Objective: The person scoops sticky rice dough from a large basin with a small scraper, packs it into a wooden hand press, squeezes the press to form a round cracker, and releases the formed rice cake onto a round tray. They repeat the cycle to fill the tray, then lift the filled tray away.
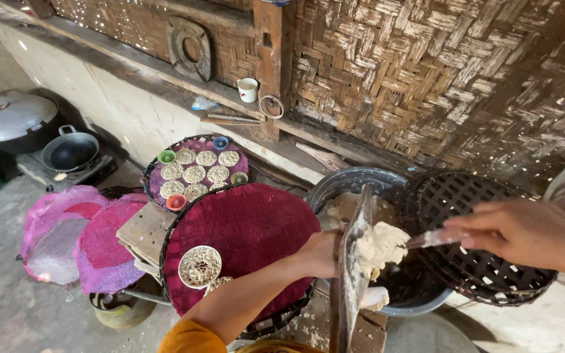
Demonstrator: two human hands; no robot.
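My left hand [322, 253] grips a narrow wooden board [353, 261] held on edge over a dark basin [351, 180]. A lump of white dough [379, 247] sticks to the board's face. My right hand [524, 234] holds a thin flat blade [434, 238] whose tip touches the dough. Left of the board lies a round tray covered with dark red cloth [246, 229], carrying one small round mould [199, 266] filled with a lacy pattern.
Behind it a second tray [194, 171] holds several patterned rounds and small coloured cups. A black woven basket [479, 229] leans on the basin. Pink cloth covers [76, 238], a stove with a black pan [70, 151], a lidded wok [11, 121] and a woven bamboo wall surround.
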